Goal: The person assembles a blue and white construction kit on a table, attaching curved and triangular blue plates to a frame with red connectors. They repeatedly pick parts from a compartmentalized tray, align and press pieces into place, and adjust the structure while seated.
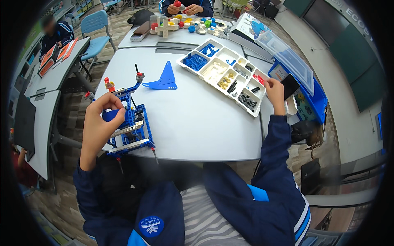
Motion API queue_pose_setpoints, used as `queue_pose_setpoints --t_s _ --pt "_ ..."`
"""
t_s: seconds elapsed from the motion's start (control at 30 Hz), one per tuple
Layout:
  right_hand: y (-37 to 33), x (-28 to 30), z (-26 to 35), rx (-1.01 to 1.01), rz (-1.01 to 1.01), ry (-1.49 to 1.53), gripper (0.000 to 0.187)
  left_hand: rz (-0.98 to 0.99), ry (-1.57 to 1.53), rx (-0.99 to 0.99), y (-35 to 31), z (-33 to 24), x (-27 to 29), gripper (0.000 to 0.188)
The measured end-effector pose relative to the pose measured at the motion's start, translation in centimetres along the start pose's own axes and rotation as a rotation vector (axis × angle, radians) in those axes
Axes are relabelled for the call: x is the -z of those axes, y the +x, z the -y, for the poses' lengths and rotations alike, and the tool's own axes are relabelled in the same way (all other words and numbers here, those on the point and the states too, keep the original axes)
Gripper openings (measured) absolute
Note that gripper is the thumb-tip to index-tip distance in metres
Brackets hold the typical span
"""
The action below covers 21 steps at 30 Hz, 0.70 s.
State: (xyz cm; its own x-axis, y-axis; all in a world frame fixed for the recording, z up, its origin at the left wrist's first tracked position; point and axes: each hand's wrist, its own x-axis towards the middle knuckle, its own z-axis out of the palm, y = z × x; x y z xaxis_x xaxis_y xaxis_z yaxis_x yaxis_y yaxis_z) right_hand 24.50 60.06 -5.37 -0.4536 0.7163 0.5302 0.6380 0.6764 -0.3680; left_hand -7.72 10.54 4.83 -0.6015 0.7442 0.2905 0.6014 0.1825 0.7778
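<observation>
On the table's left front stands a blue and white building-brick model (137,127) with red-tipped posts and a small red figure (109,85) on top. My left hand (98,127) is closed at its left side, thumb and forefinger around a dark blue curved panel (111,115). A white sorting tray (213,87) lies to the right, its compartments holding blue, white, tan, grey and red parts. My right hand (275,93) reaches to its right edge, fingertips pinched beside the red pieces (258,79); whatever they hold is hidden. Two blue triangular panels (166,78) lie between model and tray.
Right of the tray are a black phone (290,85), a blue bin (318,100) and its clear lid (287,55). Across the table another person's hands (192,9) handle red pieces behind colourful blocks (197,28). A power bank (139,37) and a white box (250,30) lie at the back.
</observation>
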Motion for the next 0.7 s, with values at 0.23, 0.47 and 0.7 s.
queue_pose_setpoints --t_s 0.23,0.47,0.7 --pt "7.0 -5.0 -2.5 -0.095 0.244 -0.179 0.019 -0.004 0.028 0.003 0.3 -0.7 0.0 0.014" --pt "8.6 -6.4 -5.5 -0.125 0.195 -0.171 0.017 -0.069 -0.087 0.034 -0.7 1.7 1.5 0.016" --pt "7.6 -5.7 -5.8 -0.106 0.212 -0.299 0.015 -0.117 -0.191 0.437 0.5 8.8 4.1 0.027"
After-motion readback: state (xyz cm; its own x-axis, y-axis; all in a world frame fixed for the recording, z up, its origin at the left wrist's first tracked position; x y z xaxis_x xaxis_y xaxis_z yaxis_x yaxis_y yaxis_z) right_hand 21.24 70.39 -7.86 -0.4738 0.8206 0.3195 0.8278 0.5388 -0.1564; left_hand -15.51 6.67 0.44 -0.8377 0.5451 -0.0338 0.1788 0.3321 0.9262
